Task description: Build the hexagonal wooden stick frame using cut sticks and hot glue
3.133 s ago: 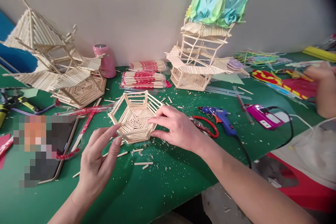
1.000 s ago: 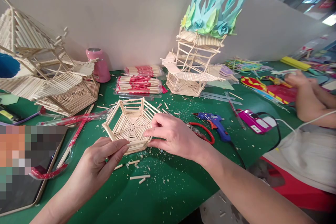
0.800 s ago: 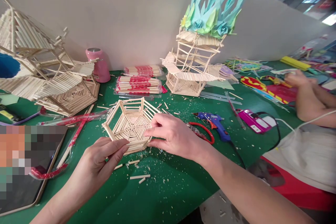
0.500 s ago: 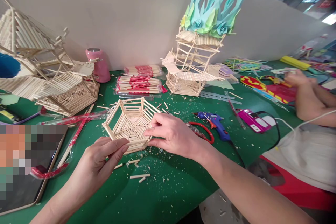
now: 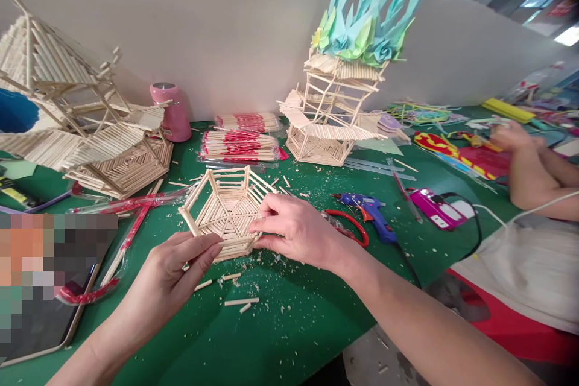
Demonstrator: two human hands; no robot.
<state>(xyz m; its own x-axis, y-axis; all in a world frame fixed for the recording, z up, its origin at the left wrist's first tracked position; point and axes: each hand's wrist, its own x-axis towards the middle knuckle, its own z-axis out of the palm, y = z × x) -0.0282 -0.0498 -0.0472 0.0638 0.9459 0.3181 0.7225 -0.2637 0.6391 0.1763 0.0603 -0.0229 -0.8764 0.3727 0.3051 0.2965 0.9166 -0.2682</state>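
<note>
A hexagonal basket of pale wooden sticks (image 5: 226,208) rests on the green table (image 5: 289,319) in front of me. My left hand (image 5: 174,268) pinches the basket's near-left rim between thumb and fingers. My right hand (image 5: 301,232) grips the near-right rim, fingers curled over the edge. Short loose sticks (image 5: 242,301) and wood crumbs lie just below the basket.
A large stick model (image 5: 76,120) stands at left, a stick tower topped with paper flowers (image 5: 337,102) behind. Wrapped stick bundles (image 5: 239,145), a pink cup (image 5: 169,111), red pliers (image 5: 353,226), a blue glue gun (image 5: 373,214), a tablet (image 5: 49,289). Another person's arm (image 5: 529,172) at right.
Three seconds ago my left hand was open beside the basket; it has closed on the rim. Over the last second both hands hold still; the view shifts slightly.
</note>
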